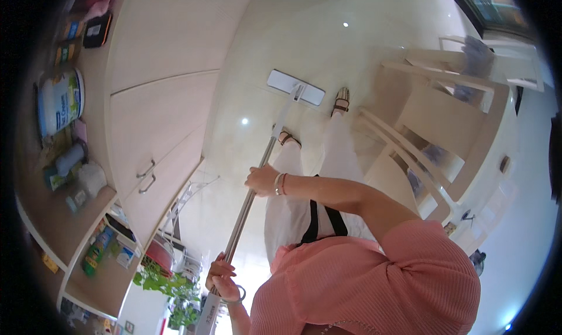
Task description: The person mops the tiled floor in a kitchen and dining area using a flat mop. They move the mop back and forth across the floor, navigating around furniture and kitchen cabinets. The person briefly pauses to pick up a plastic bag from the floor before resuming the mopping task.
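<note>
A flat mop (240, 225) with a long metal pole runs slantwise before me. Its white rectangular head (312, 93) lies on the floor just ahead of my feet. My right hand (263, 180) is wrapped round the middle of the pole, with bracelets on the wrist. Lower in the view, my left hand (222, 276) curls round the pole's upper end, beside the white grip (207, 315); a bangle circles that wrist.
Pale cabinets (170, 109) line the left, with an open shelf (88, 218) holding a tub (61, 102) and several packages. White chairs (445, 118) stand at a table (497, 153) on the right. A leafy plant (170, 285) is at lower left. Glossy tiled floor (316, 36) extends ahead.
</note>
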